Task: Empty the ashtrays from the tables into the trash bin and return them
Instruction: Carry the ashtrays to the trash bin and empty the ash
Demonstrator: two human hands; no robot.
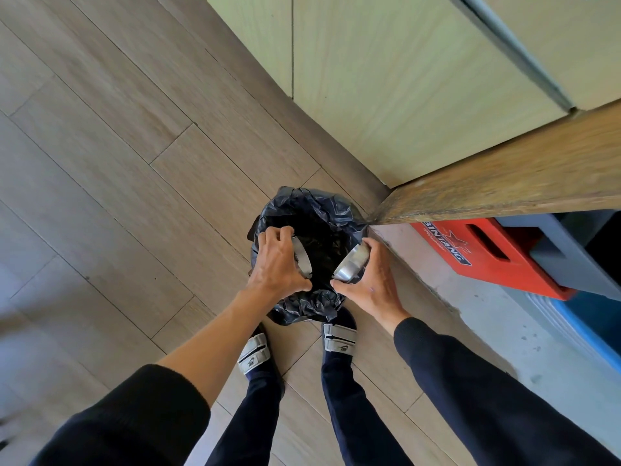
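In the middle of the frame stands a round trash bin lined with a crumpled black plastic bag (pixel 314 307) on the wooden floor. The left hand (pixel 279 265) grips a shiny round metal ashtray (pixel 301 258), tilted over the bin opening. The right hand (pixel 371 284) grips a second shiny metal ashtray (pixel 353 264), also tilted there. A red plastic crate (pixel 487 260) lies at the right
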